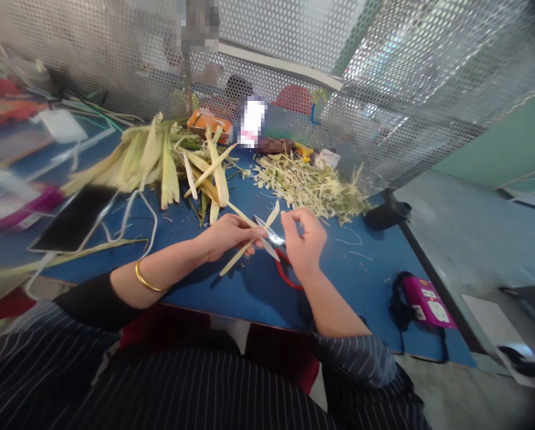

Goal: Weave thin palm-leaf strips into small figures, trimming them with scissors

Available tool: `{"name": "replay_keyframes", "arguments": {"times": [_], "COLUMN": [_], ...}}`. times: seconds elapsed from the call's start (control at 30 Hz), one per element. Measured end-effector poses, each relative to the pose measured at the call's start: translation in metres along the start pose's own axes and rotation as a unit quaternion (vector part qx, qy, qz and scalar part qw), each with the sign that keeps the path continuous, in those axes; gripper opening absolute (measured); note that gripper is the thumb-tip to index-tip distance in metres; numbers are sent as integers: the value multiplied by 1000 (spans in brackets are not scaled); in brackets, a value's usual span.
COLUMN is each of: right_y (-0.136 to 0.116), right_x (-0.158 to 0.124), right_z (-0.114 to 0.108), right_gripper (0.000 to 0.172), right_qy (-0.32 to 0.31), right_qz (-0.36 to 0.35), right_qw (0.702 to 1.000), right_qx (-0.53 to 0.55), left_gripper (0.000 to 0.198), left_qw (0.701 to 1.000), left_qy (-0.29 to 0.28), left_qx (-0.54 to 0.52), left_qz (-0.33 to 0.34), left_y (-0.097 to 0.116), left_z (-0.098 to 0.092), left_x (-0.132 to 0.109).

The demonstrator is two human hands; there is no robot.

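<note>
My left hand (228,236) is closed in a pinch on a pale yellow leaf strip (249,242) that slants from lower left to upper right above the blue table (366,280). My right hand (303,242) holds scissors with red handles (284,263); their metal blades point left and meet the strip. A gold bangle (147,280) sits on my left wrist. Both hands hover just above the table's near middle.
A heap of long pale green leaves (159,158) lies at the back left, a pile of shredded trimmings (309,185) at the back right. A dark phone (74,218) with white cable lies left. A pink tag on a black strap (424,301) rests near the right edge. Perforated metal screen (384,77) behind.
</note>
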State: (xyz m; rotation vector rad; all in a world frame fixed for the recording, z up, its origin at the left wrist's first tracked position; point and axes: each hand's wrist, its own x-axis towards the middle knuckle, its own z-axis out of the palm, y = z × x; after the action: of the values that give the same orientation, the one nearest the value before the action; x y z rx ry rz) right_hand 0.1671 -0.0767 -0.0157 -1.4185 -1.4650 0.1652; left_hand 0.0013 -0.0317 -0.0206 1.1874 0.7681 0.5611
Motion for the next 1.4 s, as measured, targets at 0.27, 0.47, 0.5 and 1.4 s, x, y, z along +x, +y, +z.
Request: {"name": "replay_keyframes", "arguments": {"times": [0.27,0.47,0.5,1.4], "right_y": [-10,-13,-14,-9], "right_x": [-4,-5,-6,-12], "right_z": [16,8,5,14], "right_gripper": [10,10,9,16], "right_qy": [-154,-46,-20,-169], "right_qz": [-103,-123,-129,-112], "right_qw": [983,991,990,974], "right_qx": [-7,-26,-44,-101], "left_gripper": [8,22,25,35], "left_qw": [999,1000,999,984], "left_qy": [-5,-11,8,33], "left_qx": [38,-18,-45,-160], "left_qz": [-10,14,28,73], "left_y": [-7,-2,0,12], "left_z": [11,4,2,-13], "left_x": [-2,0,1,1]}}
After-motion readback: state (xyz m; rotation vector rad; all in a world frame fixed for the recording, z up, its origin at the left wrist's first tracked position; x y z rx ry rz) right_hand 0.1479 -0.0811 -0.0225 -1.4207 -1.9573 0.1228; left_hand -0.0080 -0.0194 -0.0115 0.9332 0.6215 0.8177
